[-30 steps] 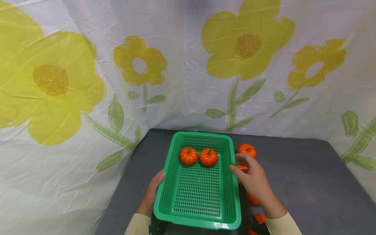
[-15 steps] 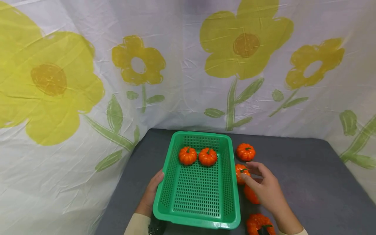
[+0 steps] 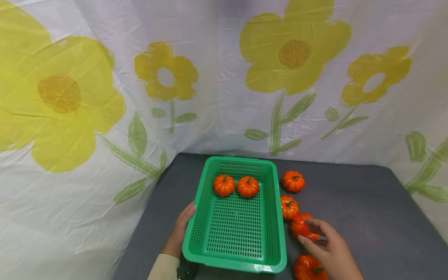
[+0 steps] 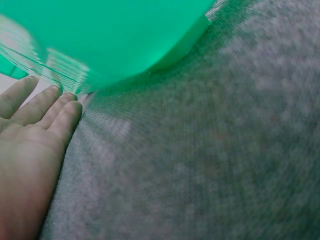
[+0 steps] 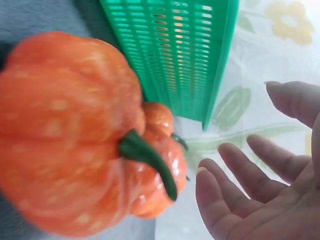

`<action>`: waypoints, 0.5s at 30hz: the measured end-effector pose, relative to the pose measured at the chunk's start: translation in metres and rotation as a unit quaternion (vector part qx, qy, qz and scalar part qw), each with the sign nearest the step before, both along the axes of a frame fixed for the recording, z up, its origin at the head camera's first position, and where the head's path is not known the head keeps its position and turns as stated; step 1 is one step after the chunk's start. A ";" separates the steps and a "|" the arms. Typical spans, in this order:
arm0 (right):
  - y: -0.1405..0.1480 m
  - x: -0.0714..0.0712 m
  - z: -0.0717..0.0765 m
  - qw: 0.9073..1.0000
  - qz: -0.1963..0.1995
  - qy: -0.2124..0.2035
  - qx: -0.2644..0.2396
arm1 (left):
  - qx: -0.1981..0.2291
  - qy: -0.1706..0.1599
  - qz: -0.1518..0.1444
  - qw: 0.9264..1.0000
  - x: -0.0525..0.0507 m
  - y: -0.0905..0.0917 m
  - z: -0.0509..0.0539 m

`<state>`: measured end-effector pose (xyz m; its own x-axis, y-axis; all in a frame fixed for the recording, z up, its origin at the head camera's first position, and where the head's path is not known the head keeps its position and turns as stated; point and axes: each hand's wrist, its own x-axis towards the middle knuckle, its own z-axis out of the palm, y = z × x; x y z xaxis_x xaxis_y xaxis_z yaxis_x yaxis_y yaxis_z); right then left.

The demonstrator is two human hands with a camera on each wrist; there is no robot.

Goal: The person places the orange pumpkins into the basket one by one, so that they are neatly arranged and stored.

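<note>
A green slotted plastic basket [image 3: 234, 249] holds two small orange pumpkins, a left pumpkin [image 3: 224, 185] and a right pumpkin [image 3: 247, 187], near its far end. My left hand [image 3: 179, 230] rests against the basket's left side; in the left wrist view its fairly straight fingers [image 4: 62, 117] touch the green wall. Right of the basket, several more orange pumpkins stand in a row. My right hand [image 3: 330, 249] hovers beside the third pumpkin [image 3: 301, 226], fingers loosely spread and holding nothing. Close to the right wrist camera is a large-looking pumpkin [image 5: 65, 135] with a green stem.
Others in the row are the far pumpkin [image 3: 293, 181], the second pumpkin [image 3: 289, 208] and the nearest pumpkin [image 3: 308, 268]. All stand on a dark grey tabletop [image 3: 378, 217]. A white cloth with yellow flowers [image 3: 217, 128] hangs behind and at the sides.
My right hand has moved from the basket's right rim toward me along the row, passing the second pumpkin and uncovering the far ones. The left hand and basket stay in place.
</note>
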<state>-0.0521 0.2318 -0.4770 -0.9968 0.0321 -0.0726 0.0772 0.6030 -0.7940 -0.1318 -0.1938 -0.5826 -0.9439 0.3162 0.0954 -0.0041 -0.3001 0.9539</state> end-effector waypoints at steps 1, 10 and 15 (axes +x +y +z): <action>0.002 0.003 -0.003 1.000 0.000 -0.007 0.004 | -0.002 0.002 0.001 1.000 0.000 0.000 0.000; 0.015 0.021 -0.035 0.999 0.017 -0.037 0.018 | -0.007 0.003 0.003 1.000 0.001 -0.002 -0.002; 0.019 0.026 -0.049 0.997 0.007 -0.069 0.043 | -0.002 0.004 0.000 1.000 -0.001 -0.003 -0.003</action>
